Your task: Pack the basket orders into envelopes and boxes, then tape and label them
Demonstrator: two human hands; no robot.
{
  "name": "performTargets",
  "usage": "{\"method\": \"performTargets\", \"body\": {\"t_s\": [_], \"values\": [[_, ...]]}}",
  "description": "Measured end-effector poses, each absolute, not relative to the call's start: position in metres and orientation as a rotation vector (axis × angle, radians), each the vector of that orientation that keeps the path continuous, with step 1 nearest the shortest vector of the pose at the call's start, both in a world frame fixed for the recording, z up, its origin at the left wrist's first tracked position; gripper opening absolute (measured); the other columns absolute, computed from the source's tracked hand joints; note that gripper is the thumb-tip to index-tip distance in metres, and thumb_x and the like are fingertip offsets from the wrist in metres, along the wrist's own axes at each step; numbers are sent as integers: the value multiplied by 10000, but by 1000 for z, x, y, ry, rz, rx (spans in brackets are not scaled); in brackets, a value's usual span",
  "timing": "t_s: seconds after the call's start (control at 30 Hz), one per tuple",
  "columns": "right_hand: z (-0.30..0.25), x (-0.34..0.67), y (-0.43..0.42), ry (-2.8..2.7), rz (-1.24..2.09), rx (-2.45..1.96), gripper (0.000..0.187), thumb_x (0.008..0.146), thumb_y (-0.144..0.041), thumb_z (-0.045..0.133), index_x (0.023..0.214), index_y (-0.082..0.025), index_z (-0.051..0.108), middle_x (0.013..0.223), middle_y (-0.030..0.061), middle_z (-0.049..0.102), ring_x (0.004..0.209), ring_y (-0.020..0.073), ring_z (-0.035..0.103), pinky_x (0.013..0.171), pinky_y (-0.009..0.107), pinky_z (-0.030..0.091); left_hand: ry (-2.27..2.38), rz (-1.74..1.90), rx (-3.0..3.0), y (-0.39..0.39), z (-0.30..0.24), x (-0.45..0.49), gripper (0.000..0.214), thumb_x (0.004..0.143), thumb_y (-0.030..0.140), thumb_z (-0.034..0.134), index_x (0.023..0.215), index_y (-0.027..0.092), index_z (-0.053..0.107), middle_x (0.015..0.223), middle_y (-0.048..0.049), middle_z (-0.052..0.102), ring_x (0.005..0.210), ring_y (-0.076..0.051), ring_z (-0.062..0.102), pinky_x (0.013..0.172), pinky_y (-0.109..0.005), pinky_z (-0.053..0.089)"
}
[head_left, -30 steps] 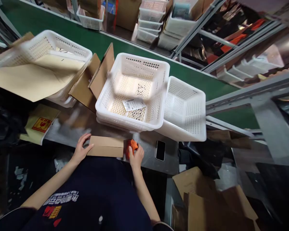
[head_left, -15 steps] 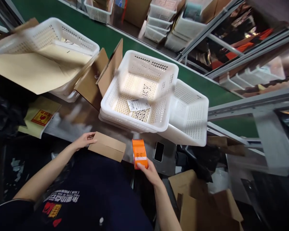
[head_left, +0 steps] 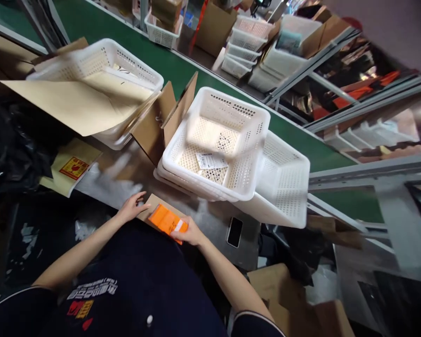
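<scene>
A small closed cardboard box (head_left: 148,204) lies at the front edge of the bench, close to my body. My left hand (head_left: 130,208) grips its left end, fingers curled at the corner. In my right hand (head_left: 189,232) is an orange tape dispenser (head_left: 164,219) with a white strip and dark marks. It lies slantwise over the box and hides most of its top. Whether tape touches the cardboard is hidden. A dark-screened phone (head_left: 235,232) rests on the bench to the right of my right hand.
Stacked white plastic baskets (head_left: 210,185) stand behind the box, the top one holding a printed label (head_left: 211,161). Another white basket (head_left: 284,180) leans to their right. Cardboard flaps (head_left: 157,124) and a paper-filled basket (head_left: 124,52) are at left. Open cartons (head_left: 284,290) sit lower right.
My right hand has swung left with the orange tape dispenser, from beside the cardboard box to over it. My left hand stays at the box's left end. The view has shifted slightly.
</scene>
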State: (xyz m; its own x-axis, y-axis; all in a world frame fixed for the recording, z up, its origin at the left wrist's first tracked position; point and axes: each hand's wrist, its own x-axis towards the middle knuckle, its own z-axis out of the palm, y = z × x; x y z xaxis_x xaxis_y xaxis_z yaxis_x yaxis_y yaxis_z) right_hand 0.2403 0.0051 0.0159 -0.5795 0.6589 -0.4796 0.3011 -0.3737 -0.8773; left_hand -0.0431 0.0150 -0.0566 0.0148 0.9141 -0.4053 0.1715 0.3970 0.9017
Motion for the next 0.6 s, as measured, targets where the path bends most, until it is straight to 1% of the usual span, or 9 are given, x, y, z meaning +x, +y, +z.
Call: {"method": "performTargets", "body": {"t_s": [0.07,0.1,0.17,0.3,0.4,0.47,0.53,0.6], "values": [[15,251,2,-1558,2124,-1223,590,635,-683,840,888,-158,748,664,32,669,524,142,527,535,305,502,1602,888,1216,3,-46,-39,644,817,738,691,1199,224,762,1496,-147,604,1428,-378,533,1233,-557,392],[14,255,1,-1547,2136,-1215,605,610,-684,846,894,-159,744,667,33,668,526,144,524,539,311,499,1616,907,1289,-1,-39,-37,561,899,704,611,1141,229,785,1551,-130,557,1476,-361,480,1266,-539,347],[13,257,-1,-1547,2130,-1211,601,597,-675,847,890,-161,738,671,33,662,537,150,527,551,320,496,1552,869,1334,-8,-23,-31,537,970,663,516,1015,218,814,1613,-108,501,1524,-356,416,1295,-522,298],[13,255,-3,-1541,2127,-1206,519,646,-631,831,885,-181,732,663,28,655,537,150,517,554,317,484,1396,820,1198,-12,1,-19,541,970,663,521,886,216,816,1602,-90,530,1515,-357,439,1302,-503,304],[16,255,-3,-1541,2111,-1228,495,654,-618,827,874,-186,728,662,25,652,543,150,522,555,315,488,1360,824,1167,-12,6,-16,500,958,649,554,874,236,824,1615,-77,516,1491,-363,473,1276,-512,356],[18,254,-3,-1535,2094,-1249,473,653,-599,835,844,-183,714,656,16,644,542,149,523,545,315,486,1355,795,1169,-11,3,-15,458,918,641,616,863,235,821,1595,-96,532,1472,-379,492,1230,-519,419],[21,251,-1,-1559,2064,-1308,436,663,-565,842,820,-182,704,663,12,647,552,152,536,547,317,494,1366,769,1177,-8,-3,-15,435,880,632,663,785,226,791,1519,-123,595,1435,-387,526,1188,-518,463],[28,247,2,-1617,1999,-1428,393,673,-516,859,805,-178,709,682,16,662,580,160,563,566,317,512,1395,782,1217,-4,-8,-16,419,874,601,674,718,219,749,1461,-137,623,1375,-377,575,1167,-519,481]]}}
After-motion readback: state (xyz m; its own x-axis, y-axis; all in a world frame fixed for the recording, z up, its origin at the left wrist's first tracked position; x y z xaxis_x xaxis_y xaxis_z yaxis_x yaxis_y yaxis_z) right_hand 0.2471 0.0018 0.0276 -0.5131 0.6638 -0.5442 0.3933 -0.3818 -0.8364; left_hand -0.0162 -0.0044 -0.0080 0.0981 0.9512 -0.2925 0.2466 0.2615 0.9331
